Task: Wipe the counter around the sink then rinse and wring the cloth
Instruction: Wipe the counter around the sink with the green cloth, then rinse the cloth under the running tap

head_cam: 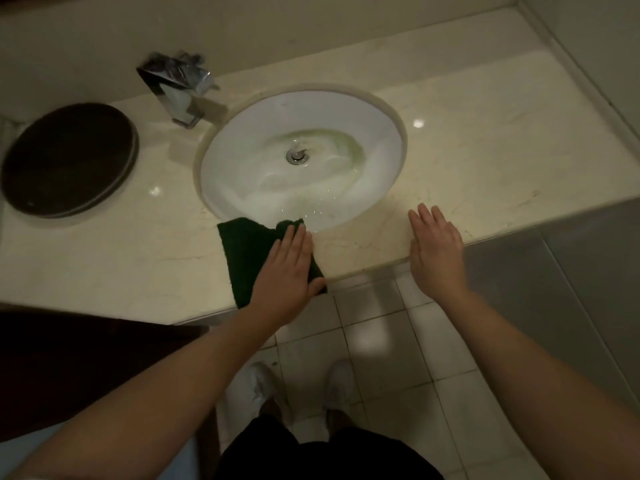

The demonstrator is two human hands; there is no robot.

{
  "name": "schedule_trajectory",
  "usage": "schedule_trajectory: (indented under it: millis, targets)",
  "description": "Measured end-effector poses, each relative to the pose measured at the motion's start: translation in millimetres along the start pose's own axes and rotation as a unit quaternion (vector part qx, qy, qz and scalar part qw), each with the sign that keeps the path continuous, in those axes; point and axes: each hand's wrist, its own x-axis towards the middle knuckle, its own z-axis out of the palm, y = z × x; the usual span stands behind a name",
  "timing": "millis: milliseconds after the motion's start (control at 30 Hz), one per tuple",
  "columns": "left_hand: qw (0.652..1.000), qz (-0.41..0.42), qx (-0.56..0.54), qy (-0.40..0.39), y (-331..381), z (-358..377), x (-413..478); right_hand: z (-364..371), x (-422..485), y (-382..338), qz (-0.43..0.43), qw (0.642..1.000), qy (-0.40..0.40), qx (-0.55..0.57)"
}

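Observation:
A dark green cloth (242, 251) lies flat on the cream marble counter (485, 161), at the sink's front-left rim. My left hand (285, 268) presses flat on top of the cloth, fingers together and pointing toward the basin. My right hand (434, 251) rests palm down on the counter's front edge, right of the sink, fingers slightly apart and holding nothing. The white oval sink (374, 133) has a metal drain (297, 156), greenish water in its bowl and droplets near the front.
A chrome faucet (180, 95) stands at the sink's back left. A dark round tray (65, 161) sits on the counter's far left. A wall runs behind and at the right. Below are floor tiles (374, 341) and my white shoes.

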Motion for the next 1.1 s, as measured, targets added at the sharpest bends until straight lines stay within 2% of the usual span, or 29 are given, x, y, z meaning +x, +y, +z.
schedule_trajectory:
  millis: [133, 300, 367, 467, 600, 633, 700, 767, 833, 900, 1033, 1100]
  targets:
    - [1.0, -0.024, -0.018, 0.005, 50, -3, 21, 2, 1, 0, 0.002, 1.0, -0.008, -0.008]
    - [1.0, -0.006, 0.007, 0.003, 139, -4, 69, 2, 2, 4, -0.009, 0.999, -0.013, -0.045]
    - [0.999, 0.023, 0.037, 0.019, 152, 0, 74, -1, 2, 4, -0.019, 0.998, -0.022, -0.058]
    - [0.993, 0.096, 0.043, 0.044, 115, 3, 56, -3, 1, 0, -0.016, 0.999, -0.019, -0.041]
    - [0.995, 0.096, -0.007, 0.016, 34, -3, 15, -11, -1, -24, 0.019, 0.999, -0.013, 0.031]
    - [0.995, 0.086, -0.039, 0.013, 21, -8, 7, -14, -3, -33, 0.015, 0.997, -0.012, 0.068]
    - [0.979, -0.01, -0.2, 0.026, 8, -32, 1, -19, -8, -53, -0.009, 0.991, -0.013, 0.131]
    - [0.929, -0.115, -0.345, 0.071, -2, -63, 5, -22, -6, -73, -0.026, 0.979, -0.028, 0.198]
    - [0.87, -0.156, -0.454, 0.114, -12, -90, 11, -27, 2, -97, -0.019, 0.961, -0.063, 0.268]
    - [0.794, -0.173, -0.571, 0.121, -23, -108, 15, -33, 14, -125, -0.001, 0.94, -0.095, 0.326]
    - [0.607, -0.189, -0.763, 0.114, -50, -127, 24, -43, 41, -178, -0.017, 0.911, -0.165, 0.378]
    - [0.561, -0.185, -0.798, 0.116, -64, -134, 31, -49, 55, -201, -0.024, 0.907, -0.198, 0.372]
